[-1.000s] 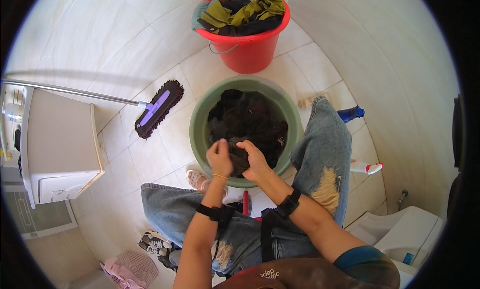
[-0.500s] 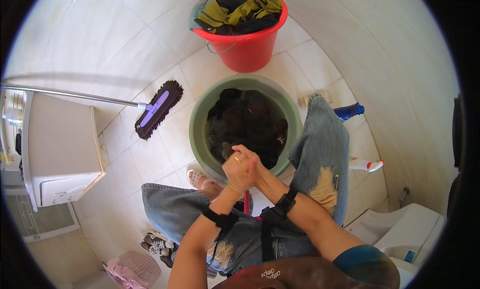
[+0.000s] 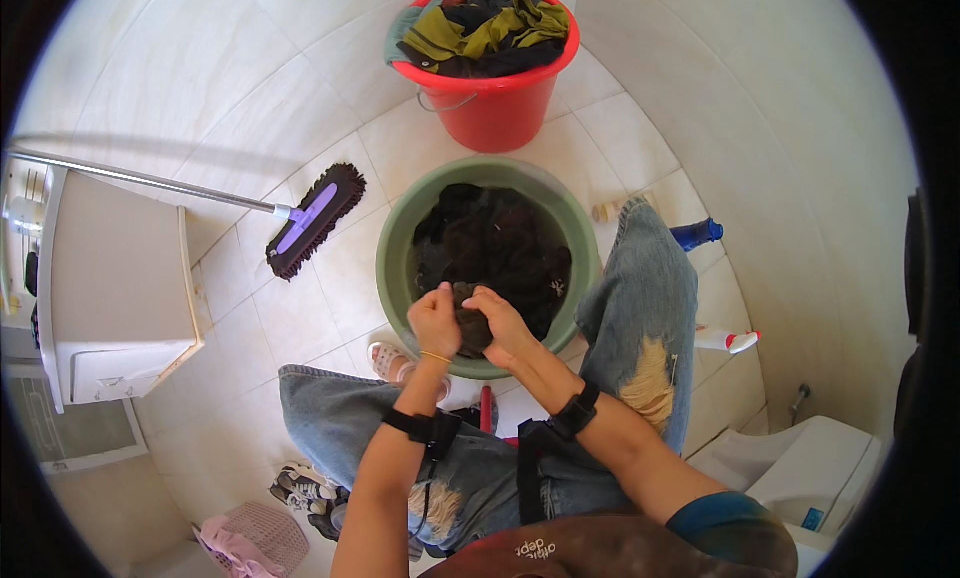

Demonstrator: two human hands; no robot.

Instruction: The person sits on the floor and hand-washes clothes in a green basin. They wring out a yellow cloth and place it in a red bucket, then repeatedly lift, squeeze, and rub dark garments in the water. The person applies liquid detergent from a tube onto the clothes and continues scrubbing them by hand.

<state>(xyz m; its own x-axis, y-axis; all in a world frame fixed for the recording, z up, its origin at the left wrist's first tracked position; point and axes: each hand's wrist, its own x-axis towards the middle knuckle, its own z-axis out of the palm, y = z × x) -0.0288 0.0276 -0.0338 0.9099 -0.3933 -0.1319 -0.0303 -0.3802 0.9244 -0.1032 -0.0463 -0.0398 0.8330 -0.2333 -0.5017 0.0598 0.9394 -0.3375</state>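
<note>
Over the near rim of a green basin, both my hands grip a bunched dark grey-brown cloth. My left hand is a closed fist at its left side. My right hand is wrapped around its right side, thumb on top. What kind of garment it is cannot be made out. Below and beyond the hands, dark wet clothes lie in water in the basin.
A red bucket piled with clothes stands beyond the basin. To the left are a mop and a white cabinet. Blue and white bottles lie right of my knee; a pink basket sits lower left.
My hands were clasped together; now they are slightly apart, with the bunched cloth showing between them. The left hand has shifted left. The view has tilted slightly.
</note>
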